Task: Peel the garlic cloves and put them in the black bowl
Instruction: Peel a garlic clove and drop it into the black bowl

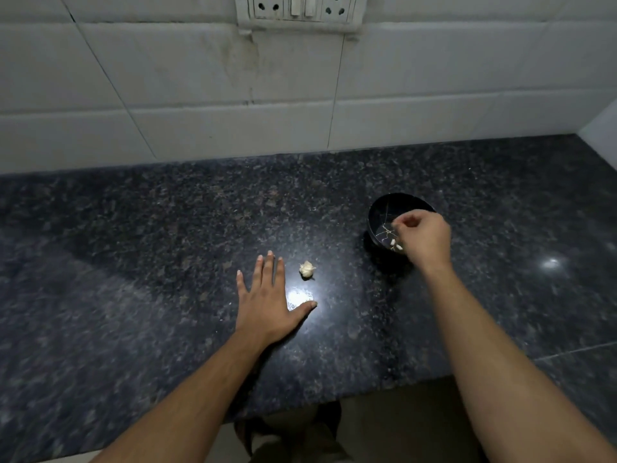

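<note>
Cloves (397, 246) in black bowl (384, 208): 2 | garlic bulb (307, 269) on counter (167, 228): 1

Dim indoor view, wide-angle, soft overall.

Light: weak, from above; one bright glare patch on the polished granite counter (167, 228) just beside the thumb of the left hand (267, 302), a smaller glint at far right. Shadows: a broad dark band crosses the counter diagonally from the left; a soft shadow surrounds the black bowl (384, 212). Tiled wall (167, 78): grey, evenly lit, darker toward the corners. Distortion: tile joints and counter edge bow outward near the frame edges. Focus: forearms and lower edge smeared; granite speckle blurred at the left margin.
</note>
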